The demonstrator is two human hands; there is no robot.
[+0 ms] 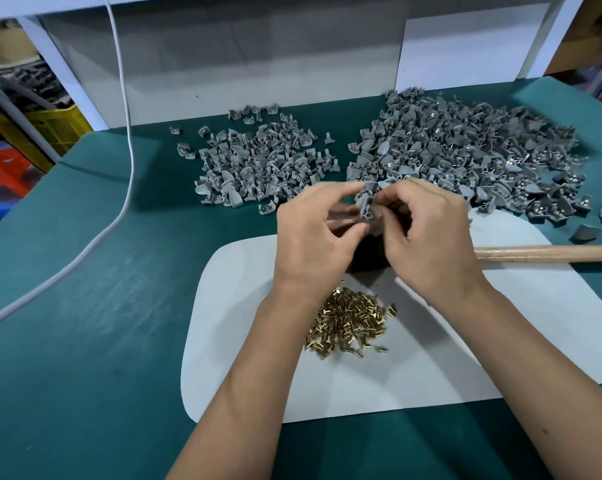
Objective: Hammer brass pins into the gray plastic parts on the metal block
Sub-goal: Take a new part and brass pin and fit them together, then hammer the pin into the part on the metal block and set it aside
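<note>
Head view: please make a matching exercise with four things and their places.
Things:
1. brass pins
2. wooden handle
3. white cable
4. gray plastic part

Places:
A. between the fingertips of both hands
B. hanging down at the left onto the green table
C. heaped on the white mat, between the forearms
D. lying at the right, beyond the right hand

Pairs: 1-C, 2-D, 3-B, 4-A

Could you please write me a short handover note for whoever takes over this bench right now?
Left hand and right hand together pinch one gray plastic part above the dark block.
Brass pins lie heaped on the white mat, near the wrists.
Hammer handle lies on the right, not held.
Two piles of gray parts: left pile, right pile, the latter showing metal glints.
Left: seat part, add pin, hammer.
</note>
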